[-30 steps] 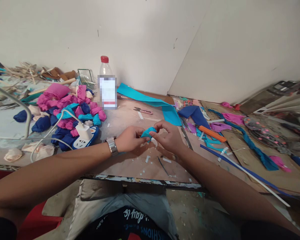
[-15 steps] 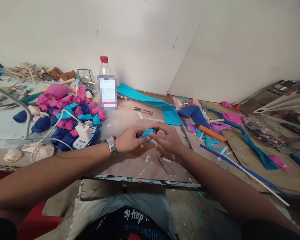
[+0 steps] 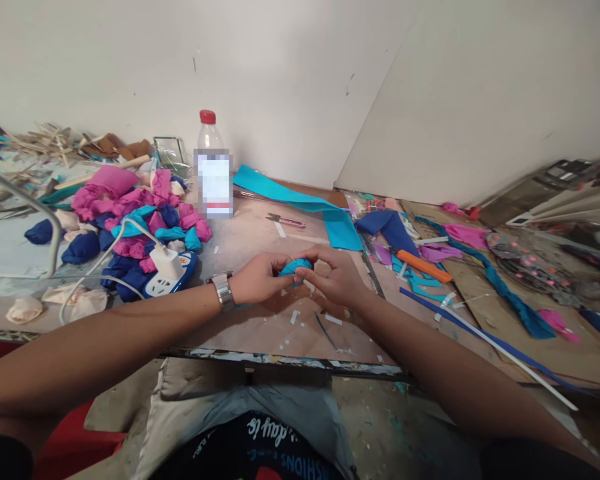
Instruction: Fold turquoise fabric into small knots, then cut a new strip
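Between my two hands, just above the table, is a small rolled bundle of turquoise fabric. My left hand, with a metal watch at the wrist, pinches its left end between thumb and fingers. From the right, my right hand grips the same bundle with its thumb on the near side. The fingers partly cover the fabric. Behind the hands lie pink-handled thread snips and a long turquoise fabric strip.
To the left are a heap of pink, blue and turquoise fabric bundles and a power strip with a cable. A red-capped bottle stands near the wall. At right lie an orange utility knife, a blue strip and a thin white stick.
The turquoise bundle has turned slightly between my fingers and now looks flatter and more sideways. Both hands stay in nearly the same place.
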A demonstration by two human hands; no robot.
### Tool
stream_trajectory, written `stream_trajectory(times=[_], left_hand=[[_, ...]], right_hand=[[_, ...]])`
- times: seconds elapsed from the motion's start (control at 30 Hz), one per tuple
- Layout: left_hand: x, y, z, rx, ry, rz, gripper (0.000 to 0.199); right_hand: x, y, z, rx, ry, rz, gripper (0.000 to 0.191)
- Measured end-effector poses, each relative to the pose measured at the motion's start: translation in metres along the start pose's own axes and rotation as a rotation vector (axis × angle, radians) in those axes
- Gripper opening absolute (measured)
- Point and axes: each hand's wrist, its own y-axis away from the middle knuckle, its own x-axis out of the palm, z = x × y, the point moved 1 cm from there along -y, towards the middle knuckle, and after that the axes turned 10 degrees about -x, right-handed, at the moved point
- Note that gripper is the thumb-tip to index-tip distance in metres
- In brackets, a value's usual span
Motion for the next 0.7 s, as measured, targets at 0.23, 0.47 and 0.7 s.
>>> stream_trajectory(times=[0.23,0.47,0.7], left_hand=[[0.0,-0.001,-0.005,0.018,0.146,0.084,0.042],[-0.003,-0.003,-0.002,-0.044,0.169,-0.072,0.046],[0.003,-0.003,0.004,-0.013,0.128,-0.051,0.044]], right_hand=[[0.0,0.002,-0.003,0.044,-0.021,-0.052,0.044],[0.001,-0.001,0.002,0.121,-0.101,-0.04,0.043],[0.004,0.001,-0.001,0.142,-0.128,-0.091,0.039]])
